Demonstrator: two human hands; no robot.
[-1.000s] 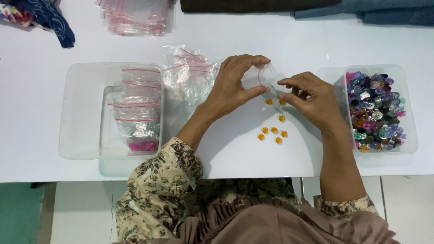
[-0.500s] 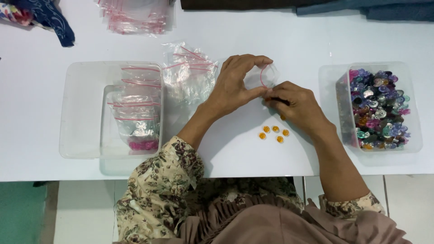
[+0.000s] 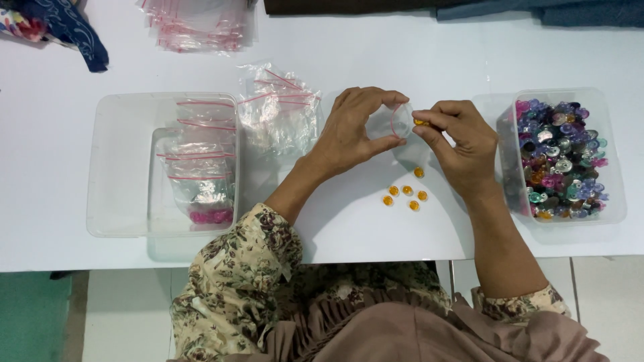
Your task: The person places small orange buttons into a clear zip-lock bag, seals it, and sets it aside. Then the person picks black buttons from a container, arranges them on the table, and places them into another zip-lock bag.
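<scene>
**Orange bead at the mouth of a small clear bag**

Centre of the worktop (image 3: 376, 60): a small clear bag (image 3: 392, 123) with a red zip strip is held up off the surface, its mouth turned toward the right. The left hand (image 3: 355, 127) has it pinched, thumb below and fingers curled over the top, a closed grip on the bag's edge. The right hand (image 3: 463, 144) is right at that mouth, thumb and forefinger shut tight on one orange bead (image 3: 421, 123), touching or just at the opening. Below the hands, five more loose orange beads (image 3: 405, 193) lie in a small cluster on the white surface. Further right, a clear tub (image 3: 614, 161) is packed with mixed coloured beads. Left of the hands sits a crumpled heap of empty zip bags (image 3: 278, 114), and beyond that a clear tray (image 3: 124, 167) holding filled bags, one showing pink beads. Another stack of bags (image 3: 198, 23) lies at the far edge.
</scene>
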